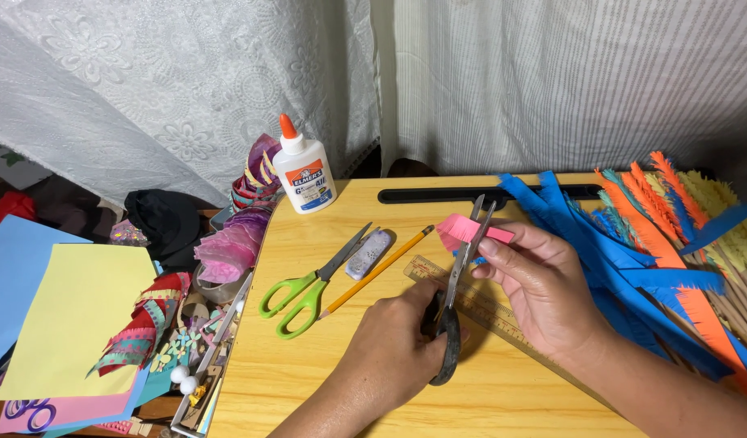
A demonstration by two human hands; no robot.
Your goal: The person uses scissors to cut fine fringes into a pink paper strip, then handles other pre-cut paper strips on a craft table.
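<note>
Head view: left hand (390,349) grips black scissors (459,284) snipping pink paper strip (471,231) pinched by right hand (544,284).

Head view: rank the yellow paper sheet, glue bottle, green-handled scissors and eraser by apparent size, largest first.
1. Yellow paper sheet
2. Green-handled scissors
3. Glue bottle, close to the scissors in size; it stands farther away, so that order is unsure
4. Eraser

Even, fairly bright indoor light from above, warm tint on the wooden table (325,365). Soft short shadows under the hands and the green scissors (309,288). No hard glare. Sharp centre, slight stretch at edges; left corner darker.
</note>
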